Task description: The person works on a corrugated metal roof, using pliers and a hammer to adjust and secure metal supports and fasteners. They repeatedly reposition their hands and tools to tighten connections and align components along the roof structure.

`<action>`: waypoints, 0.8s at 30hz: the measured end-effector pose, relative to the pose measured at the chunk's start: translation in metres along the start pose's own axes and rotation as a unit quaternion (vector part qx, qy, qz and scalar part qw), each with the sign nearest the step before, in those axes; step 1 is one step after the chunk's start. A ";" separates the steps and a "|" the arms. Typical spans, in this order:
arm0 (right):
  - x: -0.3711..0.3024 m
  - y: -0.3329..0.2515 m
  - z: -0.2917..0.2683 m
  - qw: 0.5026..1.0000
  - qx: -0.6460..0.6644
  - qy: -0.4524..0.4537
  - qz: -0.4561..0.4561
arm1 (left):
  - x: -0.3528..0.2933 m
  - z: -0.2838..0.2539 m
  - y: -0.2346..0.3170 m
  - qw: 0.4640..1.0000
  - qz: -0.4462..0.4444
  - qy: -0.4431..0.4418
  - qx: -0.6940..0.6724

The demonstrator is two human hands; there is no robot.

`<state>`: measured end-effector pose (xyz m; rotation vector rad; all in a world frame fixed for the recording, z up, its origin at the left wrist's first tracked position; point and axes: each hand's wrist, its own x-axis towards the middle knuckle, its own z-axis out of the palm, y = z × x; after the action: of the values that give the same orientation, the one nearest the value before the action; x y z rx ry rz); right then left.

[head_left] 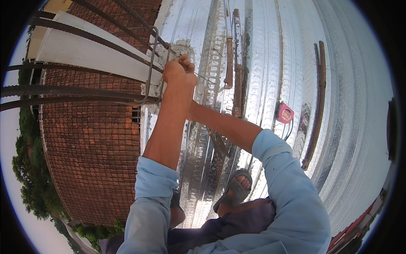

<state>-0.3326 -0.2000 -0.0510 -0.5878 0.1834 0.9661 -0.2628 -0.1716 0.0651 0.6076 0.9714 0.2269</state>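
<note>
My left hand (181, 70) is closed, its fingers curled beside the ends of the steel reinforcing bars (84, 89). What it grips, if anything, is hidden by the fist. A thin wire (206, 78) shows just right of it. Crossing under the left arm, my right forearm (226, 126) reaches left, and its hand is hidden behind the left forearm. A bent steel stirrup (151, 63) loops around the bars next to my left hand. Rough concrete (184, 46) lies just beyond the fist.
Ribbed shiny metal decking (266, 55) spreads under me. On it lie a rusty hooked rod (229, 63), a rusty bar (238, 80), a pink tape measure (285, 113) and a long rusty bar (317, 110). Left, beyond the decking's edge, is a lower tiled roof (91, 148). My sandalled foot (239, 190) stands below.
</note>
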 end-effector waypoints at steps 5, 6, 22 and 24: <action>-0.048 -0.046 -0.052 0.827 -0.485 0.186 -0.214 | -0.019 -0.015 -0.024 0.989 0.045 -0.083 0.116; -0.064 -0.063 -0.061 0.771 -0.554 0.209 -0.236 | -0.021 -0.029 -0.021 0.987 0.032 -0.098 0.121; -0.168 0.054 -0.101 0.660 -0.714 0.230 -0.045 | -0.003 -0.041 -0.027 0.994 0.012 -0.101 -0.048; -0.172 0.020 -0.087 0.815 -0.513 0.256 0.088 | 0.004 -0.050 -0.027 0.995 0.009 -0.070 -0.073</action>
<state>-0.4367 -0.3630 -0.0619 -1.8720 0.1836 1.0242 -0.3043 -0.1728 0.0265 0.4921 0.8065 0.2643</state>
